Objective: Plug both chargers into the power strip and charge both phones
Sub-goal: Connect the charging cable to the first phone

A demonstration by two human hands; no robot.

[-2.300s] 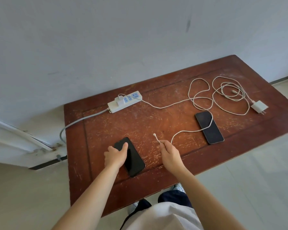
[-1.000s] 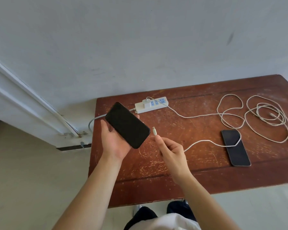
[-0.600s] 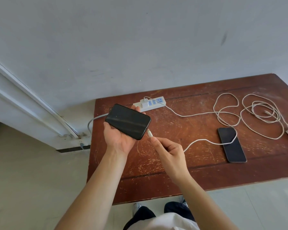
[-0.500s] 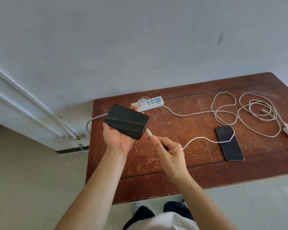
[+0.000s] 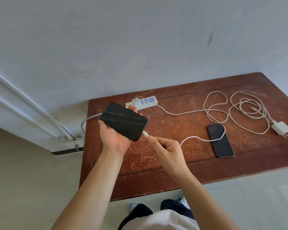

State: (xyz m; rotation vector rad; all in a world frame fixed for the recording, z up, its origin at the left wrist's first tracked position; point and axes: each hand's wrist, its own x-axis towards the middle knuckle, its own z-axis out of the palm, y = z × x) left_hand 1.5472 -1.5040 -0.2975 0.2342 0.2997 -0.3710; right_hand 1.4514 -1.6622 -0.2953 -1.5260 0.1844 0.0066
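The left hand holds a black phone up above the table. The phone lies flat in the palm, screen up and dark, and the fingers are wrapped around its edges.

The right hand pinches the white plug at the end of a white cable. The thumb and first finger are squeezed together on it. The plug tip touches the phone's short end, but I cannot tell if it is all the way in.

That cable runs across a 2nd phone, which lies flat on the table with its screen dark. Then it loops back to a white charger stuck in the power strip near the wall. A small red light shows on the strip.

A 2nd charger lies loose on the right side of the table, well apart from the strip. Its cable sits in loose loops just beside it.
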